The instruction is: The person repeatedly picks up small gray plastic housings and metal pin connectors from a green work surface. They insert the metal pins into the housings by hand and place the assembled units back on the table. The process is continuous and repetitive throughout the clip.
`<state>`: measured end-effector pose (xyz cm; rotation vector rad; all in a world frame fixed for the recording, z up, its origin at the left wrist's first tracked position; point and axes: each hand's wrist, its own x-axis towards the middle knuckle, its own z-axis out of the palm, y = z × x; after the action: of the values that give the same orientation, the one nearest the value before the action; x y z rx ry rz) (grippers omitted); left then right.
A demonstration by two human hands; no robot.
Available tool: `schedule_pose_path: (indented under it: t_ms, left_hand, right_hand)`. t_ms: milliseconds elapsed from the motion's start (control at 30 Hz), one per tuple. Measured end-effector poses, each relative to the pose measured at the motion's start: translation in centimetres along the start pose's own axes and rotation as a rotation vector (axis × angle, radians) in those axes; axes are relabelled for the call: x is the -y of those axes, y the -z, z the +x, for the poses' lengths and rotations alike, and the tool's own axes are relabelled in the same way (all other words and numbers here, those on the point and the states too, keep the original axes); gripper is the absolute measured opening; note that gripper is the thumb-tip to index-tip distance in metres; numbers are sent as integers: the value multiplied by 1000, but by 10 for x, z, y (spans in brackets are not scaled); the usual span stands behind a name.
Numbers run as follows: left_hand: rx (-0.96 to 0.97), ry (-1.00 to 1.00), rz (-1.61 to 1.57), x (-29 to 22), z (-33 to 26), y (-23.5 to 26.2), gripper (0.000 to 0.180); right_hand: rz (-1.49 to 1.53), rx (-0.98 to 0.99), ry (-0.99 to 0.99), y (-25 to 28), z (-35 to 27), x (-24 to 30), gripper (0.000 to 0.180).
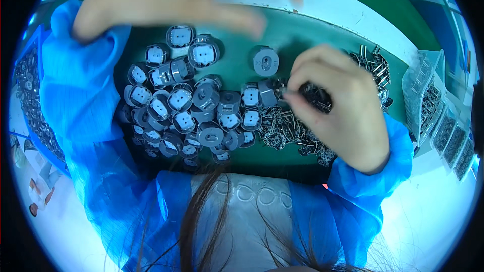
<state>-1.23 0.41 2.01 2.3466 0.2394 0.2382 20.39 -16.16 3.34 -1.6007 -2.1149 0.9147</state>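
My left hand [201,0] is blurred by motion above the far side of the green table. Its thumb and fingers are spread apart, and I make out nothing held between them. My right hand [343,100] is closed, with dark metal pieces [316,98] inside the curled fingers. Its thumb and fingertip pinch a small metal piece [281,89] at the side of a grey round housing [268,93]. Just beyond, another grey round housing [265,61] stands apart from the pile. Left of my right hand lie several grey housings [180,98], many showing white two-holed faces.
Small metal parts [282,128] lie heaped under my right hand, and more metal pins [375,68] beyond it. Clear plastic trays [424,95] of metal parts stand at the right. A blue bin [38,95] full of parts is at the left. A white ledge [348,17] borders the table's far edge.
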Motion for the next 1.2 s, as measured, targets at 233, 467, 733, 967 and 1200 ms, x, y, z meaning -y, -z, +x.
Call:
schedule_pose_path:
  t_ms: [233, 467, 733, 967, 1200]
  left_hand:
    - [145, -32, 97, -6, 8, -31, 48]
    - [30, -141, 185, -12, 5, -39, 42]
    - [45, 342, -633, -13, 12, -7, 32]
    - [43, 385, -812, 10, 16, -15, 36]
    - [-80, 266, -571, -4, 13, -27, 37]
  right_hand:
    - [-265, -307, -7, -3, 16, -19, 15]
    - [-261, -376, 193, 2, 31, -48, 24]
    - [-239, -396, 244, 12, 36, -46, 21]
    - [14, -336, -80, 5, 26, -46, 19]
    - [324, -337, 52, 20, 19, -22, 17]
